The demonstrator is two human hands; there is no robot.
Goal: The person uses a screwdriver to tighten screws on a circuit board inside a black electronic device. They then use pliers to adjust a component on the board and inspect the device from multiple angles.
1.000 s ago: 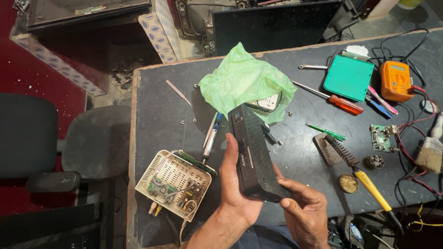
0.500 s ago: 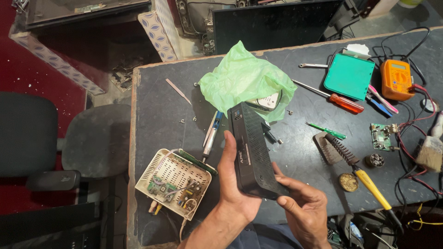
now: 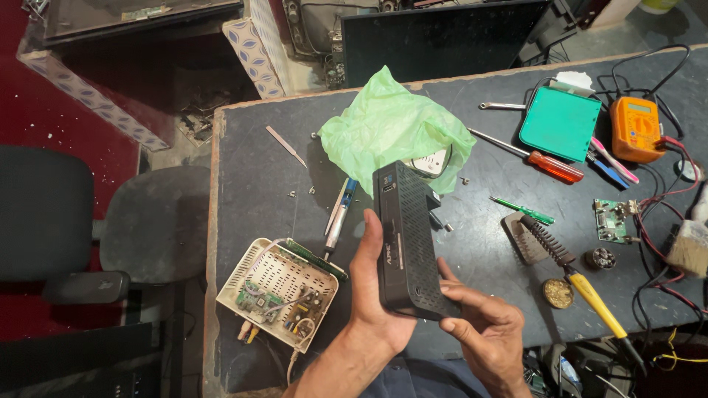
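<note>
My left hand (image 3: 376,295) and right hand (image 3: 483,328) both gripping a black vented box (image 3: 405,239) above the bench (image 3: 258,184), open white circuit case (image 3: 279,293) just left, green bag (image 3: 391,129) behind

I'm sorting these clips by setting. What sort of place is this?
Most likely an electronics repair bench. An orange multimeter, a soldering iron on its stand and an opened white device with bare circuit boards lie on the dark table, while both hands hold a black box.

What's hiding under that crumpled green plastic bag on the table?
Under the green plastic bag a white rounded device peeks out at its lower right edge. Only that small part shows; the bag covers the rest, so I cannot tell what it is.
</note>
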